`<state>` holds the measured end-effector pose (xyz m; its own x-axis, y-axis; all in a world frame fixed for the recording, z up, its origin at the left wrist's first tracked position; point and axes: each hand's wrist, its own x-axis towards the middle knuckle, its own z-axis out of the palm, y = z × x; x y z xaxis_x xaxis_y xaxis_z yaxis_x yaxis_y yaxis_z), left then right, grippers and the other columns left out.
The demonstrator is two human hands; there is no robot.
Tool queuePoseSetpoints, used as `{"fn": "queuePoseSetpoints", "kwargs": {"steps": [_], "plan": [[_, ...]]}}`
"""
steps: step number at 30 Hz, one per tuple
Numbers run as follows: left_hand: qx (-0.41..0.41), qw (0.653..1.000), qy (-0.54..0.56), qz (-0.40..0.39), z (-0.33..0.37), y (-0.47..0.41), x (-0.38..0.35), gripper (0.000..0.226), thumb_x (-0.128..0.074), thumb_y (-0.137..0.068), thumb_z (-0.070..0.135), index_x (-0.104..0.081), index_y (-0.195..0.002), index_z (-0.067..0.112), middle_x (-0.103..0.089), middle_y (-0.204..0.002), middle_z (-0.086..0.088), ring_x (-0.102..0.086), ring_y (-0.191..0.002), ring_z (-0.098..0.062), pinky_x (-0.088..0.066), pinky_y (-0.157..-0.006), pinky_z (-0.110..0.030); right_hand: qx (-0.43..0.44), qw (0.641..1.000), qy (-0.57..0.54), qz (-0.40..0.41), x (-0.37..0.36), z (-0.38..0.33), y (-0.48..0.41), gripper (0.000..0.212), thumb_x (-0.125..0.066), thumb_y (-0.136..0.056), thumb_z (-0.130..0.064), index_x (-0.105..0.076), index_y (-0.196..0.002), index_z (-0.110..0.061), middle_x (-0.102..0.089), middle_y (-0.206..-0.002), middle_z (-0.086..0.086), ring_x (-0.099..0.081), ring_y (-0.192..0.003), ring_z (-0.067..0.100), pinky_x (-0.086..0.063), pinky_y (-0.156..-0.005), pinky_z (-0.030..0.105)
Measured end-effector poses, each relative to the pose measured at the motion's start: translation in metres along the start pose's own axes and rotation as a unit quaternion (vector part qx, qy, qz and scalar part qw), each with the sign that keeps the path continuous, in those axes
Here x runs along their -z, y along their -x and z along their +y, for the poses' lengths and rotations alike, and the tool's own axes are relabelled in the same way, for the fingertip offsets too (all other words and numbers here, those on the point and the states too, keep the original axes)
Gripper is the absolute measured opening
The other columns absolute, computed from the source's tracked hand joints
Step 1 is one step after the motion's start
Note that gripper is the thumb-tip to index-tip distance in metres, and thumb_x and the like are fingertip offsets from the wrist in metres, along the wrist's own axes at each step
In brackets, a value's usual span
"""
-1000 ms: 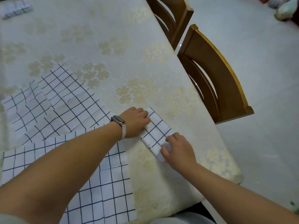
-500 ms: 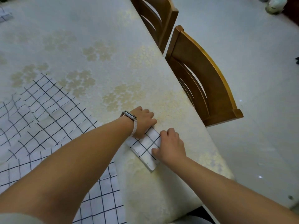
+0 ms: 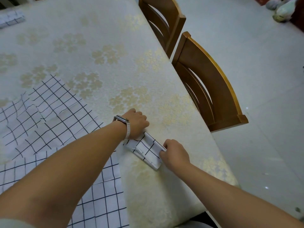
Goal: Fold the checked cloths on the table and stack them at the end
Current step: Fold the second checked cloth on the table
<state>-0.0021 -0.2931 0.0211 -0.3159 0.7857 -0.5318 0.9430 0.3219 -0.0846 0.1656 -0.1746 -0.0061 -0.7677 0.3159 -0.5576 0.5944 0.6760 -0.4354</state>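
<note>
You have four checked cloths on the table [image 3: 115,30]: one small folded cloth [image 3: 146,149] under your two hands, left hand [image 3: 135,125] and right hand [image 3: 176,153], a creased cloth [image 3: 49,112] and a flat cloth [image 3: 102,203] at the left edge, one folded bundle [image 3: 11,19] at the far left corner. Two chairs by the right edge: near chair [image 3: 213,89], far chair [image 3: 164,15]

the table [image 3: 115,46] wears a cream cover, embossed with dull gold flowers and faintly shiny. the folded cloth [image 3: 146,150] and the flat cloths [image 3: 49,112] are thin, matt woven fabric, creased. the chairs [image 3: 213,89] are varnished wood with a soft gloss. the floor [image 3: 246,46] is smooth and pale.
</note>
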Motion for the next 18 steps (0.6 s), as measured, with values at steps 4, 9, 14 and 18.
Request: {"fn": "queuePoseSetpoints", "kwargs": {"steps": [4, 9, 14, 18], "plan": [[0.074, 0.991, 0.113, 0.016, -0.015, 0.014, -0.011, 0.003, -0.052, -0.088, 0.026, -0.054, -0.088, 0.028, -0.055, -0.088, 0.007, -0.049, -0.082, -0.016, -0.042, -0.081, -0.034, -0.041, 0.986, -0.161, -0.015, 0.001, 0.004, 0.005, 0.017, -0.058, -0.084, -0.018, -0.046, -0.072, -0.019, -0.050, -0.069, -0.002, -0.046, -0.060, 0.016, -0.033, -0.053, 0.029], [0.197, 0.852, 0.480, 0.069, -0.020, 0.041, -0.029, 0.010, -0.070, -0.081, 0.022, -0.062, -0.076, 0.019, -0.061, -0.075, 0.002, -0.053, -0.068, -0.015, -0.043, -0.060, -0.026, -0.087, 0.938, -0.334, -0.033, 0.005, 0.008, 0.011, 0.005, -0.060, -0.085, -0.016, -0.058, -0.082, -0.011, -0.056, -0.077, 0.009, -0.052, -0.068, 0.022, -0.042, -0.062, 0.034], [0.261, 0.601, 0.748, 0.109, 0.002, 0.074, -0.046, 0.013, -0.070, -0.083, 0.008, -0.063, -0.093, 0.008, -0.059, -0.082, -0.005, -0.057, -0.072, -0.015, -0.052, -0.065, -0.027, -0.105, 0.884, -0.453, -0.054, 0.012, 0.007, 0.019, 0.017, -0.053, -0.091, -0.015, -0.065, -0.104, -0.015, -0.069, -0.105, 0.014, -0.067, -0.097, 0.032, -0.057, -0.086, 0.052], [0.266, 0.454, 0.844, 0.108, 0.030, 0.099, -0.051, 0.022, -0.063, -0.088, 0.005, -0.060, -0.109, 0.008, -0.064, -0.098, -0.011, -0.066, -0.078, -0.021, -0.056, -0.068, -0.033, -0.126, 0.846, -0.515, -0.055, 0.019, 0.001, 0.029, 0.020, -0.053, -0.093, -0.011, -0.063, -0.110, -0.009, -0.069, -0.108, 0.019, -0.068, -0.097, 0.038, -0.056, -0.082, 0.058]]}}
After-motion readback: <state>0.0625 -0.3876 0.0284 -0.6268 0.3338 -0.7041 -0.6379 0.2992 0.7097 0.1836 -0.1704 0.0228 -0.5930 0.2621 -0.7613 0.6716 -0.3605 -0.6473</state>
